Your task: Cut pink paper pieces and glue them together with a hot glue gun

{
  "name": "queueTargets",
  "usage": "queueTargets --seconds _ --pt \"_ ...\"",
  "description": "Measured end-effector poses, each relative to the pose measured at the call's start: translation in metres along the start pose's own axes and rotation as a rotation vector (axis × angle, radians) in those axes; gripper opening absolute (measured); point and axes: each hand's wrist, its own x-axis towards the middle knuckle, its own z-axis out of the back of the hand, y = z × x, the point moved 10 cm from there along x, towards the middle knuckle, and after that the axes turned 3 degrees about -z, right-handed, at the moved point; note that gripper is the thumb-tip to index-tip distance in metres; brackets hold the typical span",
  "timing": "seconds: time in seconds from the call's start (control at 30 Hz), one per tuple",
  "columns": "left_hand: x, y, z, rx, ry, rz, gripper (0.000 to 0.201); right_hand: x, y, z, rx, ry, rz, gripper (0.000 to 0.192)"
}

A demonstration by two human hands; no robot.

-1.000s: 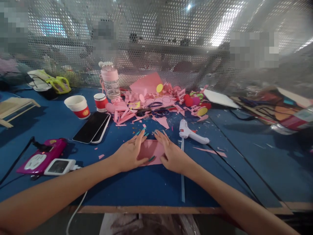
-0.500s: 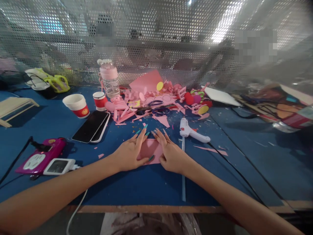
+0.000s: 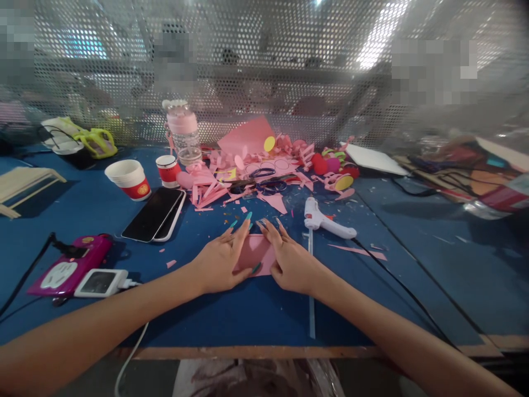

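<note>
A small pink sheet (image 3: 257, 252), felt or foam, lies on the blue tabletop between my hands. My left hand (image 3: 221, 262) holds its left end, fingers reaching over the far edge and thumb pressed on its near part. At the right end my right hand (image 3: 292, 262) grips the sheet with fingers stretched forward and thumb tucked in. The parts of the sheet under both palms are hidden. Just right of my right hand rests a white glue gun (image 3: 328, 220), with a clear glue stick (image 3: 311, 309) partly hidden behind my wrist.
Behind my hands lies a heap of pink scraps (image 3: 206, 187) with scissors (image 3: 270, 184). To the left are phones (image 3: 152, 215), paper cups (image 3: 130, 179), a bottle (image 3: 184, 135) and a purple power bank (image 3: 68, 270). The glue gun's cord (image 3: 407, 289) runs across the right side.
Both hands stay on the pink sheet in nearly the same pose. The whole view has shifted very slightly.
</note>
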Motion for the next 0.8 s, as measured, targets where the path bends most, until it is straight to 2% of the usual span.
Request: queueTargets --seconds 0.2,0.53,0.8 --pt "-0.0011 -0.0031 -0.0002 0.041 0.001 0.004 0.093 -0.0003 0.0034 0.0027 -0.034 -0.001 0.006 0.087" --pt "-0.0024 -0.0061 -0.0001 0.041 0.039 0.011 0.093 -0.0031 0.0052 0.0037 -0.057 -0.006 0.010 0.087" --pt "-0.0038 -0.0092 0.0011 0.052 0.013 -0.005 0.093 -0.0042 0.0090 0.0040 -0.088 -0.006 0.021 0.084"
